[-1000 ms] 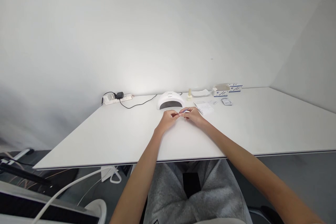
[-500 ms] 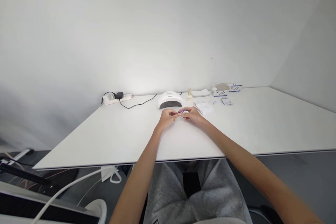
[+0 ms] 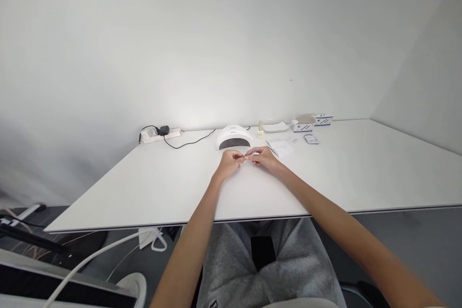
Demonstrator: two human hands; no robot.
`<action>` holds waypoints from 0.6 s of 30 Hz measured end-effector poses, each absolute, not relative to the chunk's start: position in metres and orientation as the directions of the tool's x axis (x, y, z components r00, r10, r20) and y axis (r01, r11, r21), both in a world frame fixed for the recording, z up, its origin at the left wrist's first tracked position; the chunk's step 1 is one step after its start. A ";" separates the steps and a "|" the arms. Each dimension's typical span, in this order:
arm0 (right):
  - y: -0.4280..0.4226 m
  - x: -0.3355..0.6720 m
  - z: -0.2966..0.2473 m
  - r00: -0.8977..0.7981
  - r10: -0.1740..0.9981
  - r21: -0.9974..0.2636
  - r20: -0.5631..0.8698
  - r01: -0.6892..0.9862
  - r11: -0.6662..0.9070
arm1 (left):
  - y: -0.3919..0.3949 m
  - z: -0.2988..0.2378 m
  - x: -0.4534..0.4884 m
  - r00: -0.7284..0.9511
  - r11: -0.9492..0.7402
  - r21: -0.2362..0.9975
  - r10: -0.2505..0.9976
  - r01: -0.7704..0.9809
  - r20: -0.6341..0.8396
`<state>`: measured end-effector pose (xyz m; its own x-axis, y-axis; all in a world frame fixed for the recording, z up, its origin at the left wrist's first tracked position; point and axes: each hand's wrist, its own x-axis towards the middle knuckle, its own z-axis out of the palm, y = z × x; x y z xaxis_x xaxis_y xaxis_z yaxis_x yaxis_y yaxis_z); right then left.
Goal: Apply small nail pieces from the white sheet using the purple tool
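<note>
My left hand (image 3: pixel 230 160) and my right hand (image 3: pixel 264 158) meet at the fingertips, just above the white table in front of a nail lamp (image 3: pixel 234 135). A small, thin, bluish strip (image 3: pixel 251 153) shows between the fingers of my right hand, pinched by thumb and fingers; its kind is too small to make out. The fingers of my left hand are curled and touch those of the right. Whatever they may hold is hidden. A pale nail polish bottle (image 3: pixel 260 132) stands behind my right hand, and a printed paper sheet (image 3: pixel 280 147) lies beside that hand.
A power strip (image 3: pixel 173 134) with a black adapter (image 3: pixel 163 130) lies at the back left, its cable running toward the lamp. White-and-blue boxes (image 3: pixel 303 125), a stack of white sheets (image 3: pixel 275 127) and a small packet (image 3: pixel 311 139) lie at the back right.
Both hands stay in nearly the same place, fingertips together. The bluish strip in my right hand shows slightly less distinctly. Nothing else has visibly moved on the table.
</note>
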<state>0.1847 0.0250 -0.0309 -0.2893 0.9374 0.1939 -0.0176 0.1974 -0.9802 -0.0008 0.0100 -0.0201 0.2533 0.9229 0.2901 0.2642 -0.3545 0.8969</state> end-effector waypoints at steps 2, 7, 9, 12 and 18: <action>0.025 0.185 -0.031 -0.292 0.936 -0.980 0.197 -0.019 0.200 | 0.010 -0.020 -0.001 0.250 -0.350 0.900 0.925 0.262 0.287; 0.024 0.184 -0.029 -0.296 0.936 -0.980 0.192 -0.013 0.197 | 0.008 -0.019 0.000 0.247 -0.337 0.907 0.929 0.252 0.277; 0.024 0.184 -0.028 -0.293 0.937 -0.981 0.188 -0.006 0.195 | 0.008 -0.018 0.000 0.249 -0.337 0.907 0.929 0.254 0.275; 0.025 0.185 -0.029 -0.302 0.934 -0.980 0.190 -0.004 0.198 | 0.008 -0.019 -0.001 0.257 -0.340 0.904 0.927 0.260 0.275; 0.028 0.185 -0.034 -0.311 0.928 -0.978 0.205 -0.025 0.207 | 0.012 -0.023 -0.002 0.274 -0.352 0.901 0.919 0.254 0.282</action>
